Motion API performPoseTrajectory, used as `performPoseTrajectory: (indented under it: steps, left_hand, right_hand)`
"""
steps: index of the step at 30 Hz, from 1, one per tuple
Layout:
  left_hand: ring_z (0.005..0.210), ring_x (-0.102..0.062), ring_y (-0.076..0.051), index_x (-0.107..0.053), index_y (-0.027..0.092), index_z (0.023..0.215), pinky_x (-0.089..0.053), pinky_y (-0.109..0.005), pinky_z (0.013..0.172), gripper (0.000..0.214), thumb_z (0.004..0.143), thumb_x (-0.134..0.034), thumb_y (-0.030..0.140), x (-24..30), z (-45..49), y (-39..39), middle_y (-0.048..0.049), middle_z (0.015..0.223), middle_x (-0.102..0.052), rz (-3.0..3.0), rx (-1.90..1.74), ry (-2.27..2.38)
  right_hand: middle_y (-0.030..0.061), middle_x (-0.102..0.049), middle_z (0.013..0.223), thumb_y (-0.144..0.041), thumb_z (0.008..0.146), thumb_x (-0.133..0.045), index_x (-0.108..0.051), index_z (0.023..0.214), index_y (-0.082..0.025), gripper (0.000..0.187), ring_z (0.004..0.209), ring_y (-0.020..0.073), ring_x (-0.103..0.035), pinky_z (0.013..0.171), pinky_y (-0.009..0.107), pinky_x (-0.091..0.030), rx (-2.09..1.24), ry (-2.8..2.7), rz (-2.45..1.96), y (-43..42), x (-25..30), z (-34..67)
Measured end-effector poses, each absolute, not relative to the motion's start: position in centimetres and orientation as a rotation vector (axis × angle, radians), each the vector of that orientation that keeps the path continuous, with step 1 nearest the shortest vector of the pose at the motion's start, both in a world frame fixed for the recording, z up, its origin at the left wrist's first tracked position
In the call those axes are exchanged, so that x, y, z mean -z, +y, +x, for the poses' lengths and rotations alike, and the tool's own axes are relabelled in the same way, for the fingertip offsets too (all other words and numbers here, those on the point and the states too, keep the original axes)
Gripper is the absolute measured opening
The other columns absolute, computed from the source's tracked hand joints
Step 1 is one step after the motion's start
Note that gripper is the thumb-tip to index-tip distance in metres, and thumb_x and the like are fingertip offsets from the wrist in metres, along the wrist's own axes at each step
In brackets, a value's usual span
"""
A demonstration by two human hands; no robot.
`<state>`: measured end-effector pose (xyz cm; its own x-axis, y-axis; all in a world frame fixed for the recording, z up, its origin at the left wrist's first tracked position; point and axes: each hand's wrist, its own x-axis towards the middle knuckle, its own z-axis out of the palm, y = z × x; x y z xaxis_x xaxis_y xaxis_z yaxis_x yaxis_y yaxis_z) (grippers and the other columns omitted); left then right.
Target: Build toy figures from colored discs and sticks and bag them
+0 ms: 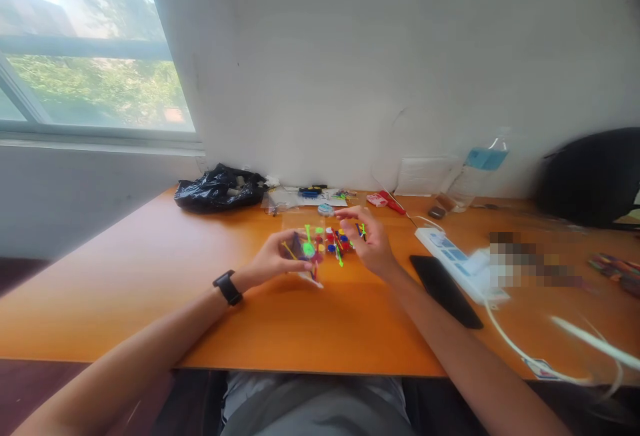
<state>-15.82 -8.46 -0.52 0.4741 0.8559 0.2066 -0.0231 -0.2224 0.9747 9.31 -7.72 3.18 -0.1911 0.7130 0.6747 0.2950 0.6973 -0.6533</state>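
My left hand [270,257], with a black watch [228,287] on its wrist, is closed around a small plastic stick-and-connector model [309,249]. Green, yellow, blue and white sticks jut out of this model around a bright green round connector. Over the table's middle, my right hand [374,244] is raised with its fingers curved and apart, and nothing shows in its grip. Loose coloured plastic pieces [331,248] lie between the two hands, some of them partly behind my right fingers. Just beyond the right fingertips is a round blue-and-white lid [326,210].
A black plastic bag [220,188] lies at the back left of the wooden table [150,276]. To the right are a black phone [445,289], a white power strip [450,256] with cables, and a tilted water bottle [473,179]. A red-handled tool [393,203] lies near the wall.
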Motion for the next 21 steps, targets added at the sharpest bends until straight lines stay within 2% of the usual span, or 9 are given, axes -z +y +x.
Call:
performPoseTrajectory:
  steps: [3,6,9,15,18,21]
  left_hand:
    - [0.092,-0.077,-0.023,-0.067,0.015,0.123,-0.061,-0.031,0.08,0.065,0.068,-0.097,0.032,0.6,-16.1,-8.1,-0.0094,0.105,-0.078,1.477,-1.003,0.767]
    - [0.086,-0.078,-0.024,-0.069,0.011,0.109,-0.063,-0.036,0.082,0.051,0.071,-0.095,0.033,1.1,-16.0,-7.9,-0.012,0.101,-0.079,1.443,-0.949,0.706]
    - [0.084,-0.078,-0.024,-0.069,0.012,0.105,-0.063,-0.036,0.079,0.046,0.073,-0.094,0.034,1.7,-15.8,-7.6,-0.0116,0.102,-0.08,1.448,-1.052,0.669]
    - [0.086,-0.078,-0.023,-0.075,0.012,0.099,-0.061,-0.03,0.078,0.041,0.074,-0.094,0.038,1.7,-15.6,-7.9,-0.0108,0.096,-0.081,1.593,-0.931,0.792]
    - [0.091,-0.079,-0.025,-0.074,0.013,0.104,-0.062,-0.032,0.081,0.043,0.077,-0.091,0.041,1.2,-15.4,-8.3,-0.0123,0.104,-0.081,1.57,-0.978,0.769]
    - [0.093,-0.079,-0.027,-0.075,0.012,0.104,-0.062,-0.036,0.084,0.048,0.072,-0.094,0.042,1.6,-15.3,-8.2,-0.0133,0.102,-0.081,1.591,-0.846,0.732]
  right_hand:
    - [0.0078,-0.069,0.111,-0.052,0.106,-0.05,-0.07,0.114,-0.028,0.032,0.108,0.0265,-0.063,0.102,0.043,-0.048,-0.492,-1.611,-0.827,-7.4,-3.2,9.6]
    - [0.0073,-0.068,0.104,-0.055,0.107,-0.046,-0.07,0.109,-0.027,0.037,0.104,0.0262,-0.063,0.099,0.042,-0.048,-0.555,-1.587,-0.819,-7.3,-3.1,9.7]
    - [0.0075,-0.067,0.102,-0.06,0.106,-0.046,-0.07,0.105,-0.027,0.041,0.102,0.0268,-0.063,0.097,0.042,-0.049,-0.574,-1.605,-0.821,-7.3,-2.9,9.6]
    - [0.0064,-0.068,0.1,-0.059,0.106,-0.046,-0.071,0.105,-0.026,0.041,0.099,0.025,-0.064,0.092,0.038,-0.05,-0.596,-1.634,-0.808,-7.1,-2.3,9.4]
    - [0.006,-0.068,0.1,-0.059,0.107,-0.046,-0.07,0.108,-0.025,0.041,0.098,0.0241,-0.064,0.091,0.037,-0.05,-0.61,-1.65,-0.806,-7.1,-1.9,9.2]
    - [0.0054,-0.067,0.101,-0.059,0.104,-0.051,-0.068,0.113,-0.026,0.039,0.093,0.0224,-0.063,0.088,0.037,-0.051,-0.628,-1.685,-0.861,-7.3,-1.6,8.9]
